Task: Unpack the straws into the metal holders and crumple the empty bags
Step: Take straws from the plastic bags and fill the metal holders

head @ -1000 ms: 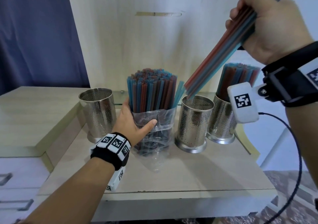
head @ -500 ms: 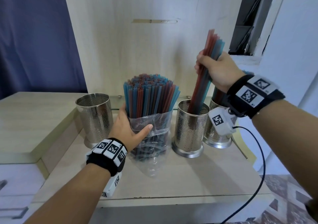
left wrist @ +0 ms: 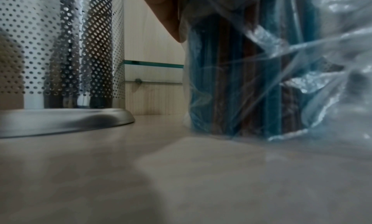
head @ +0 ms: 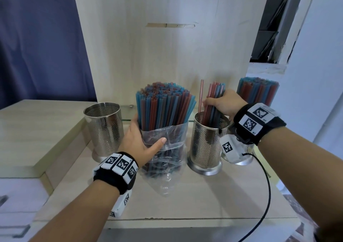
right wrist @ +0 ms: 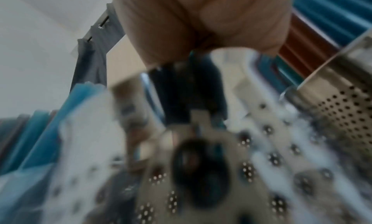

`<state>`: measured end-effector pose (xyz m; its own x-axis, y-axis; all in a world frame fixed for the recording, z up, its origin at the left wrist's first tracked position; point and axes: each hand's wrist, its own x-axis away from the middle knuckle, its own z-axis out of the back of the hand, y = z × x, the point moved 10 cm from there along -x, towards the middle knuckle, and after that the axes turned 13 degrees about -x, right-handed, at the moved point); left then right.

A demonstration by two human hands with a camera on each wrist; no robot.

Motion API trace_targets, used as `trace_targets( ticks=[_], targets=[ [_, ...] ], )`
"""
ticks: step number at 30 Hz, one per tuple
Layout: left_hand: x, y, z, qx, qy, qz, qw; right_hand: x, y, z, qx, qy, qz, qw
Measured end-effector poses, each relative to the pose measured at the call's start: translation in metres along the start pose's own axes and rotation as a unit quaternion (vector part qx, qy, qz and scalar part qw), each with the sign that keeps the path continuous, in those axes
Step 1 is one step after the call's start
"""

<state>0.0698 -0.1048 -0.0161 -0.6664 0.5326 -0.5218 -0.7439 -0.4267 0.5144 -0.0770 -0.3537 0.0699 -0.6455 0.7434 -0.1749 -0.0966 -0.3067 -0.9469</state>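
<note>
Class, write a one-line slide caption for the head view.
Left hand steadies clear plastic bag of red and blue straws; right hand lowers a bunch into perforated metal holder.

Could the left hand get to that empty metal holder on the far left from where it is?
Probably yes: the empty holder stands just beside the left hand with nothing between them, but that hand grips the bag of straws and would have to let go first.

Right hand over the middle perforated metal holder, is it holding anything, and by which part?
The right hand grips a small bunch of red and blue plastic straws around their upper half; their lower ends stand inside the middle perforated metal holder.
</note>
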Motion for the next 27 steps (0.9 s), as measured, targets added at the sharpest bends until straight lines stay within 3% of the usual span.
trace_targets(
  ticks=[5,11,17,23,27],
  targets=[
    [0.000,0.000,0.000,-0.005,-0.003,-0.001,1.000,-0.003,-0.003,0.001,-0.011,0.002,0.021,1.000],
    [-0.001,0.003,0.002,-0.003,0.000,-0.005,1.000,-0.006,0.001,0.007,0.137,0.021,0.024,0.990],
    [-0.001,0.004,0.003,-0.003,0.003,-0.007,1.000,-0.001,0.001,0.002,0.105,-0.001,0.012,0.994],
    [-0.001,0.001,0.001,-0.005,0.004,-0.005,1.000,0.034,-0.002,0.013,0.157,-0.014,0.031,0.987],
    [-0.002,-0.001,0.001,-0.002,0.003,-0.006,1.000,0.064,0.006,0.023,0.206,0.019,0.077,0.975]
  ],
)
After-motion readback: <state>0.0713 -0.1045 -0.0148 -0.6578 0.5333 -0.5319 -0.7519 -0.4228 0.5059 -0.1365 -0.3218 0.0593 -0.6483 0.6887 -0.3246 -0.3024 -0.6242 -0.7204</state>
